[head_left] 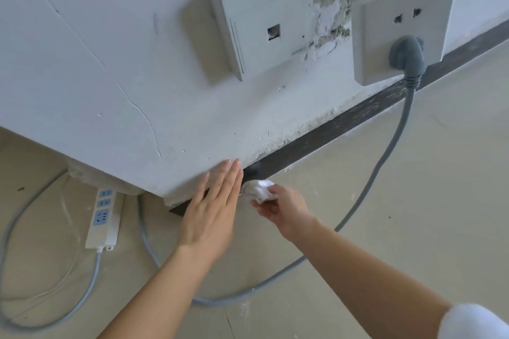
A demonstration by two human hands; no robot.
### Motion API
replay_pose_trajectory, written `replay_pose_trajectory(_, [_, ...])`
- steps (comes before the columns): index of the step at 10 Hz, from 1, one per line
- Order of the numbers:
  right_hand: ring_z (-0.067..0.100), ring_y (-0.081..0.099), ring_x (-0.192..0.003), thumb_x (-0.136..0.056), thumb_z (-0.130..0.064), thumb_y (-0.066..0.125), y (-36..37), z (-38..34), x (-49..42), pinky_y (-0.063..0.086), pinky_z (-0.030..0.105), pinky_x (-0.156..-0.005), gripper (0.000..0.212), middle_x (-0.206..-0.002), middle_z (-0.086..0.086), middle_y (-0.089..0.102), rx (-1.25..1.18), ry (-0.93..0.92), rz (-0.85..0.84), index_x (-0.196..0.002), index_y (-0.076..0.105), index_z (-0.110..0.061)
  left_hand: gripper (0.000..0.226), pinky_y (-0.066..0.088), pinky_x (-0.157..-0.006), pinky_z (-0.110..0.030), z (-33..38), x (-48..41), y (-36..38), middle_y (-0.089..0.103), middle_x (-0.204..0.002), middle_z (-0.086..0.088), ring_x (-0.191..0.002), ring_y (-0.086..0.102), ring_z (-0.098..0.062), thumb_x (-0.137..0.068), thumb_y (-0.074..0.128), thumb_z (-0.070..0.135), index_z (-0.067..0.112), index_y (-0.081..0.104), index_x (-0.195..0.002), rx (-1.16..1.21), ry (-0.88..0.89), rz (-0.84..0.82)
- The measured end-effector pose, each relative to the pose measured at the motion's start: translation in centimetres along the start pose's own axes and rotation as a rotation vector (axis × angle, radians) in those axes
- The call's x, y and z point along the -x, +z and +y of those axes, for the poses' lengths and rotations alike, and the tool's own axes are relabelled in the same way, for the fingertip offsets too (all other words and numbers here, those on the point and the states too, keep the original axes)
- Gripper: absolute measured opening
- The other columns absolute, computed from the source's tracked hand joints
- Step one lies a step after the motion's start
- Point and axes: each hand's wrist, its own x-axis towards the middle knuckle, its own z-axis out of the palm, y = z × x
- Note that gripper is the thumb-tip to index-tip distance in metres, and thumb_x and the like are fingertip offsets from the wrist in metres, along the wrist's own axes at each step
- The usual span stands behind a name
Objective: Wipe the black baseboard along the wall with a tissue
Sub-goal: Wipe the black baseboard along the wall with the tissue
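Two hands were at lower centre: the left hand (212,209) lay flat, fingers straight and together on the wall's bottom edge, while the right hand (283,209) pinched one crumpled white tissue (260,190) at the single black baseboard (344,121). That strip ran diagonally toward the right edge, dusty and flecked white. Two wall plates (264,25) hung above, and one power strip (103,217) lay lower left.

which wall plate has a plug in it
The rightmost plate: a grey plug sits in its lower socket. The middle plate shows only a small square hole, no plug.
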Motion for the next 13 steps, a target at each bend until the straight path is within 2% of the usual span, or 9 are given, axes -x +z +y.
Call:
replay_pose_trajectory(2, [0.025, 0.061, -0.079, -0.092, 0.004, 0.047, 0.5, -1.6, -2.5, 0.059, 0.035, -0.073, 0.032, -0.106, 0.018, 0.055, -0.020, -0.087, -0.036, -0.124, 0.049, 0.011, 0.062, 0.011, -0.112, -0.040, 0.7, -0.8, 1.7, 0.028, -0.151, -0.012, -0.139, 0.022, -0.022, -0.081, 0.013, 0.006, 0.003, 0.022, -0.142, 0.012, 0.034, 0.011])
replay_pose_trajectory(4, [0.020, 0.056, -0.072, -0.093, 0.004, 0.042, -2.8, -7.3, -3.7, 0.057, 0.025, -0.049, 0.044, -0.110, 0.013, 0.048, -0.065, -0.223, 0.145, -0.137, 0.038, 0.004, 0.065, 0.016, -0.112, -0.042, 1.0, -1.0, 1.8, 0.030, -0.151, -0.012, -0.140, 0.022, -0.022, -0.078, 0.022, 0.013, 0.003, 0.021, -0.143, 0.066, 0.014, 0.013])
replay_pose_trajectory(5, [0.017, 0.055, -0.068, -0.093, 0.004, 0.040, -4.8, -9.6, -3.7, 0.060, 0.027, -0.065, 0.036, -0.089, 0.008, 0.052, -0.200, -0.337, 0.279, -0.127, 0.048, 0.005, 0.065, 0.019, -0.110, -0.042, 1.1, -1.4, 1.6, 0.036, -0.148, -0.013, -0.138, 0.024, -0.022, -0.078, 0.023, 0.012, 0.001, 0.028, -0.141, 0.076, 0.013, 0.028])
replay_pose_trajectory(6, [0.018, 0.057, -0.063, -0.085, 0.000, 0.043, -4.9, -9.8, -2.0, 0.056, 0.032, -0.081, 0.024, -0.065, 0.004, 0.057, -0.262, -0.355, 0.465, -0.081, 0.065, -0.009, 0.065, 0.023, -0.108, -0.042, 1.0, -1.6, 1.3, 0.040, -0.145, -0.013, -0.137, 0.025, -0.022, -0.076, 0.025, 0.011, 0.001, 0.039, -0.139, 0.075, 0.013, 0.036])
replay_pose_trajectory(7, [0.019, 0.053, -0.055, -0.089, -0.003, 0.043, -4.0, -7.0, -1.6, 0.050, 0.032, -0.059, 0.019, -0.067, 0.009, 0.056, -0.155, -0.294, 0.461, -0.089, 0.062, -0.003, 0.066, 0.023, -0.108, -0.042, 0.9, -1.5, 1.3, 0.041, -0.145, -0.012, -0.137, 0.026, -0.021, -0.075, 0.024, 0.009, 0.002, 0.036, -0.140, 0.103, 0.005, 0.050])
replay_pose_trajectory(8, [0.019, 0.057, -0.064, -0.092, -0.007, 0.047, -1.9, -2.6, -1.2, 0.056, 0.036, -0.074, 0.013, -0.076, 0.008, 0.055, 0.062, -0.121, 0.183, -0.081, 0.053, -0.009, 0.068, 0.023, -0.108, -0.041, 0.9, -1.4, 1.4, 0.039, -0.146, -0.010, -0.137, 0.025, -0.020, -0.072, 0.024, 0.009, 0.004, 0.029, -0.140, 0.132, -0.006, 0.050])
replay_pose_trajectory(9, [0.022, 0.061, -0.065, -0.092, -0.005, 0.047, 0.0, -2.5, -0.4, 0.058, 0.030, -0.061, 0.012, -0.082, 0.014, 0.061, 0.051, -0.104, 0.018, -0.089, 0.058, -0.004, 0.069, 0.016, -0.111, -0.039, 0.7, -1.3, 1.5, 0.037, -0.147, -0.010, -0.138, 0.025, -0.020, -0.071, 0.024, 0.011, 0.004, 0.028, -0.141, 0.127, -0.002, 0.036])
replay_pose_trajectory(11, [0.022, 0.050, -0.049, -0.092, 0.004, 0.037, -0.9, -9.4, -0.4, 0.049, 0.020, -0.040, 0.021, -0.069, 0.015, 0.055, -0.081, -0.205, 0.236, -0.087, 0.058, 0.005, 0.070, 0.015, -0.112, -0.039, 0.9, -0.8, 1.5, 0.034, -0.150, -0.010, -0.139, 0.024, -0.022, -0.072, 0.027, 0.017, 0.003, 0.032, -0.141, 0.122, 0.002, 0.022])
replay_pose_trajectory(13, [0.017, 0.053, -0.056, -0.092, 0.001, 0.042, -3.4, -11.0, -0.5, 0.050, 0.024, -0.056, 0.018, -0.071, 0.010, 0.057, -0.334, -0.359, 0.374, -0.088, 0.060, -0.003, 0.089, 0.021, -0.109, -0.043, 1.0, -0.9, 1.2, 0.031, -0.151, -0.010, -0.145, 0.002, -0.016, -0.063, 0.065, 0.009, 0.004, 0.026, -0.142, 0.152, -0.013, -0.033])
